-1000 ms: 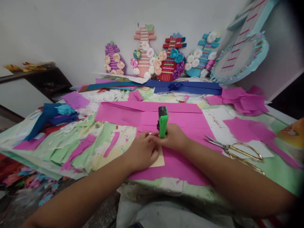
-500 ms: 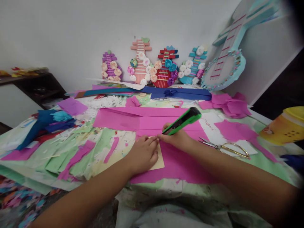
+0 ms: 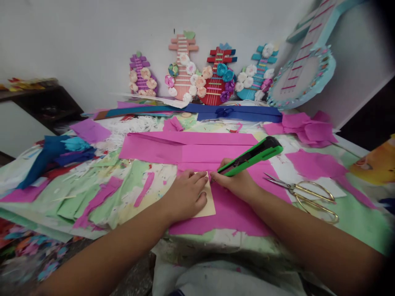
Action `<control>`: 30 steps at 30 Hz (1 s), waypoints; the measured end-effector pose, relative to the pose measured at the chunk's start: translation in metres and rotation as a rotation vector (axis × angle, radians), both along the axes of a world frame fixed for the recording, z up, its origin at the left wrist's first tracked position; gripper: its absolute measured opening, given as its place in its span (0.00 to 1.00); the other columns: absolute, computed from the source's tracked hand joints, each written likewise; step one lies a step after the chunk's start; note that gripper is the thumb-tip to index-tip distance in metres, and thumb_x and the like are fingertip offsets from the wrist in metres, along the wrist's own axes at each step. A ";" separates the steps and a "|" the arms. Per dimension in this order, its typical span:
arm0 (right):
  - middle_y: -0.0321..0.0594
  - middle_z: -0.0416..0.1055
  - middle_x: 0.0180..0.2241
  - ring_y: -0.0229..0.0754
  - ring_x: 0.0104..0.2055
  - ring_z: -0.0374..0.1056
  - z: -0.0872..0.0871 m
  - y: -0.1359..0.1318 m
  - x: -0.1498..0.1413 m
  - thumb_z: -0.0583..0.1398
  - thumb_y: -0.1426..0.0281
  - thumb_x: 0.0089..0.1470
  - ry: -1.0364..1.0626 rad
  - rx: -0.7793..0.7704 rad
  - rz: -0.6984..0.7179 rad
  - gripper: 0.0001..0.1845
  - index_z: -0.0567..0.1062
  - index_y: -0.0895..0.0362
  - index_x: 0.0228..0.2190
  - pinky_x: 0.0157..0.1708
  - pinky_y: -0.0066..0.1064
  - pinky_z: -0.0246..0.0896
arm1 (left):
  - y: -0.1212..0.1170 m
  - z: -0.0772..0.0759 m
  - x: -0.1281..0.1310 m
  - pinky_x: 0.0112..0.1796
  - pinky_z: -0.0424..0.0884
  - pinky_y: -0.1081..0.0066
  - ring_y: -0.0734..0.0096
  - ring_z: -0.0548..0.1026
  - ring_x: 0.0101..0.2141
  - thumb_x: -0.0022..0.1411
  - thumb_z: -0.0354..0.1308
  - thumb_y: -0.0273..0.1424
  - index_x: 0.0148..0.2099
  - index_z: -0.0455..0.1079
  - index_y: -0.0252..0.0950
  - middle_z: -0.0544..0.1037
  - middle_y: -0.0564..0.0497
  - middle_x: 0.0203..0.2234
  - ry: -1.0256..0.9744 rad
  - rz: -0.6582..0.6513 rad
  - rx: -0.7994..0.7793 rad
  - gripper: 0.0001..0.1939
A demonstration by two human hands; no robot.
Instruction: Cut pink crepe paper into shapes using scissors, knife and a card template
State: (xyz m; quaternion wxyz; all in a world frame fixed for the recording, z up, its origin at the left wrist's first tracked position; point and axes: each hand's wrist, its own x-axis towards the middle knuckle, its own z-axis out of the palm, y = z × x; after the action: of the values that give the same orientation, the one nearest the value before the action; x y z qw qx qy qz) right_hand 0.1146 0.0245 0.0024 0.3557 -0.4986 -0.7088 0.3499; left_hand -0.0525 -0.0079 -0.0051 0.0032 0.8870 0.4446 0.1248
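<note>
My left hand lies over a cream square card, its fingers pressing the card down on pink crepe paper. Held in my right hand is a green and black utility knife, tilted with its handle up to the right. Its tip end is low beside the card's right edge; my fingers hide most of the blade. A folded band of the pink paper extends behind both hands. To the right of my right hand, gold-handled scissors lie partly open.
Several flower-trimmed paper guitars stand along the wall, with a larger pale blue one at right. Pink scraps, blue paper, white strings and a yellow container surround the work.
The utility knife and my right hand have shifted right and slightly toward me along the card's edge. My left hand stays on the card. The camera view has shifted slightly, showing more of the scissors.
</note>
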 end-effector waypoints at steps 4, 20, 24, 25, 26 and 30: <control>0.30 0.59 0.16 0.34 0.20 0.57 -0.002 0.000 0.000 0.57 0.62 0.41 0.012 0.016 0.005 0.13 0.58 0.55 0.19 0.20 0.26 0.51 | 0.000 0.000 0.000 0.46 0.57 0.59 0.58 0.61 0.43 0.55 0.46 0.30 0.47 0.64 0.32 0.67 0.46 0.47 0.012 0.013 -0.020 0.18; 0.29 0.56 0.15 0.31 0.18 0.52 -0.004 0.003 -0.007 0.56 0.66 0.39 -0.097 0.067 0.034 0.12 0.55 0.55 0.17 0.18 0.25 0.45 | -0.001 0.001 0.001 0.45 0.58 0.60 0.59 0.62 0.42 0.54 0.46 0.28 0.44 0.65 0.31 0.67 0.45 0.46 0.011 0.001 0.006 0.15; 0.30 0.58 0.16 0.33 0.20 0.56 -0.005 0.004 -0.003 0.57 0.62 0.40 -0.015 0.031 -0.003 0.14 0.57 0.55 0.19 0.20 0.26 0.50 | -0.001 0.001 0.001 0.46 0.58 0.60 0.59 0.62 0.42 0.54 0.46 0.28 0.46 0.64 0.31 0.68 0.45 0.46 0.016 0.003 -0.002 0.17; 0.30 0.59 0.17 0.34 0.21 0.57 -0.006 0.004 -0.002 0.57 0.61 0.40 0.013 0.019 -0.006 0.14 0.58 0.55 0.19 0.22 0.26 0.51 | 0.000 0.000 0.001 0.46 0.58 0.60 0.59 0.62 0.42 0.54 0.46 0.29 0.47 0.64 0.31 0.68 0.45 0.46 0.013 0.007 -0.001 0.18; 0.30 0.60 0.18 0.34 0.22 0.58 -0.006 0.004 -0.001 0.57 0.61 0.40 0.032 0.006 -0.003 0.14 0.58 0.55 0.20 0.23 0.26 0.53 | 0.000 0.000 0.000 0.46 0.58 0.60 0.59 0.61 0.43 0.54 0.46 0.29 0.48 0.63 0.31 0.67 0.46 0.47 0.010 0.011 0.001 0.18; 0.29 0.59 0.17 0.33 0.21 0.57 -0.005 0.004 0.001 0.58 0.61 0.40 0.033 -0.009 0.035 0.14 0.58 0.55 0.19 0.21 0.26 0.51 | 0.001 -0.001 0.000 0.47 0.57 0.61 0.59 0.61 0.43 0.54 0.47 0.29 0.47 0.65 0.30 0.68 0.45 0.46 0.017 0.005 -0.001 0.18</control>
State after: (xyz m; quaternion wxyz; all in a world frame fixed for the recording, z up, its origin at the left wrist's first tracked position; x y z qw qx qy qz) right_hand 0.1153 0.0281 -0.0026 0.3587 -0.4818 -0.7101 0.3675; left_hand -0.0523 -0.0069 -0.0061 -0.0004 0.8868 0.4470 0.1172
